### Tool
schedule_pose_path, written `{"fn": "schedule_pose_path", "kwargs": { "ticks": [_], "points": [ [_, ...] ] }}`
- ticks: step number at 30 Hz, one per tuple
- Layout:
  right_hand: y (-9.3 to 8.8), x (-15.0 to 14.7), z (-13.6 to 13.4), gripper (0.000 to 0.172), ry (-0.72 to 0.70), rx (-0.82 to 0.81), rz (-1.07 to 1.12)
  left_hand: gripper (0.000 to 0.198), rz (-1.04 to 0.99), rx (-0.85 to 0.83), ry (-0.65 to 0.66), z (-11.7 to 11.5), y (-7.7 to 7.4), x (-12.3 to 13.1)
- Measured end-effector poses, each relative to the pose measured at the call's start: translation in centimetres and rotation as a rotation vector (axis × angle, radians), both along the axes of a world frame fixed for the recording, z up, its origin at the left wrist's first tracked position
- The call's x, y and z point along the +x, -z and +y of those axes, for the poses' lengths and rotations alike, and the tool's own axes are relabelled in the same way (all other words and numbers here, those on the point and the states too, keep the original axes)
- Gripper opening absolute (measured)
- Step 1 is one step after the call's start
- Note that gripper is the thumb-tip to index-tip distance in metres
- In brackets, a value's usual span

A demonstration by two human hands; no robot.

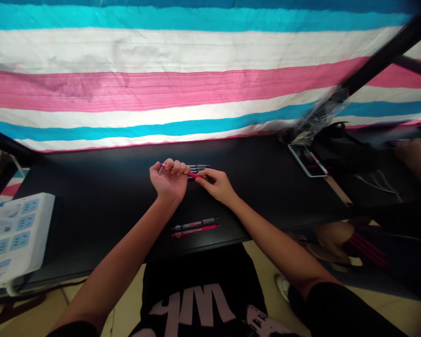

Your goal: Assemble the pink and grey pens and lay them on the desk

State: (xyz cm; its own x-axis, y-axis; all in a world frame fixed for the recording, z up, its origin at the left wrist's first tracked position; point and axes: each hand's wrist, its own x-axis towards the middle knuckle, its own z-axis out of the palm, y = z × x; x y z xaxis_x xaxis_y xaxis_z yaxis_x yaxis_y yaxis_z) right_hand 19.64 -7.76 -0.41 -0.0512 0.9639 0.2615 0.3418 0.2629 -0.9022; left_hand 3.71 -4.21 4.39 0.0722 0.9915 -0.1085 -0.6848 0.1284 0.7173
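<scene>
A red pen (pixel 193 175) lies crosswise between my two hands above the black table. My left hand (pixel 169 181), palm up with its fingers curled, is closed round the pen, and one end shows by the thumb. At the other end, the thumb and fingers of my right hand (pixel 215 184) pinch the same pen. Just behind the hands lie several dark pens (pixel 200 166), partly hidden by the fingers. Closer to the table's front edge, a grey-and-black pen (pixel 195 224) rests alongside another red pen (pixel 198 230).
At the left stands a white power strip (pixel 42 234) with blue sockets. A phone (pixel 307 160) lies on the right, near crumpled clear plastic (pixel 310 124) and a dark bag. Striped sheeting (pixel 182 89) hangs behind the table (pixel 101 201). Another person's hand (pixel 416 154) is at far right.
</scene>
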Motion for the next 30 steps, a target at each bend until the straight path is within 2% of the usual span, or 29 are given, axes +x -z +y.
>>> {"fn": "schedule_pose_path", "kwargs": {
  "ticks": [6,11,14,18,21,25,27,30],
  "points": [
    [-0.3,-0.3,-0.1,0.026,0.032,0.091,-0.027,0.042,-0.099,-0.029,-0.002,0.1,0.3,-0.1],
    [-0.2,-0.2,0.0,0.026,-0.037,0.005,-0.003,0.047,-0.041,-0.012,-0.007,0.2,0.3,-0.2],
    [-0.2,-0.2,-0.1,0.027,-0.069,-0.022,-0.004,0.046,-0.135,0.030,0.024,0.1,0.3,-0.3],
    [0.0,-0.5,-0.2,0.023,0.042,0.099,-0.060,0.043,-0.256,-0.034,0.021,0.1,0.2,-0.2],
    [0.4,-0.6,-0.2,0.018,0.072,0.219,-0.106,0.041,-0.322,-0.120,0.003,0.0,0.0,-0.1],
    [0.5,-0.8,-0.3,0.010,0.105,0.428,-0.150,0.036,-0.439,-0.146,0.005,-0.3,-0.5,0.0],
    [0.3,-0.9,-0.4,0.008,0.127,0.476,-0.171,0.034,-0.472,-0.144,0.010,-0.5,-0.9,0.0],
    [-0.1,-0.9,-0.6,0.006,0.124,0.458,-0.168,0.034,-0.491,-0.139,0.011,-0.7,-1.3,-0.1]
  ]
}}
